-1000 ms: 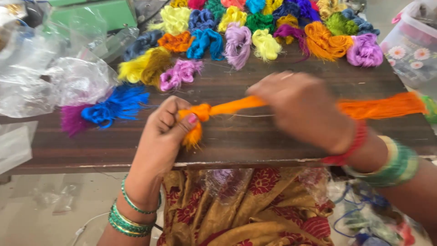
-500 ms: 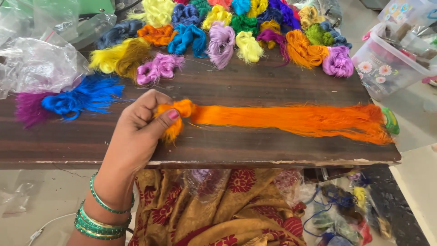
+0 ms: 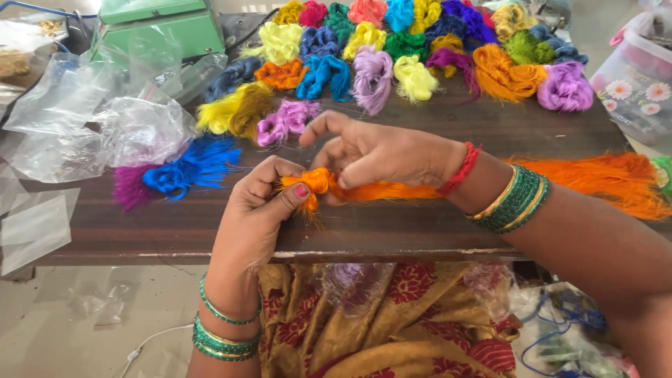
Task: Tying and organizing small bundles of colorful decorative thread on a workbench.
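Both hands (image 3: 308, 185) pinching orange thread bundle (image 3: 595, 178), coloured skeins (image 3: 371, 66) behind, plastic bags (image 3: 105, 119) left

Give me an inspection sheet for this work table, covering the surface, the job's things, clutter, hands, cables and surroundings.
Surface: dark wooden table, edge worn pale near the person.
Job's things: orange thread bundle lying across the table, its knotted end at the hands.
Clutter: coloured thread bundles spread along the far side; blue and purple bundle; clear plastic bags at the left.
Hands: left hand pinches the knotted end; right hand grips the bundle beside it.
Cables: white cable on the floor; blue cords lower right.
Surroundings: green machine at the far left; clear plastic box with flower print at the right.
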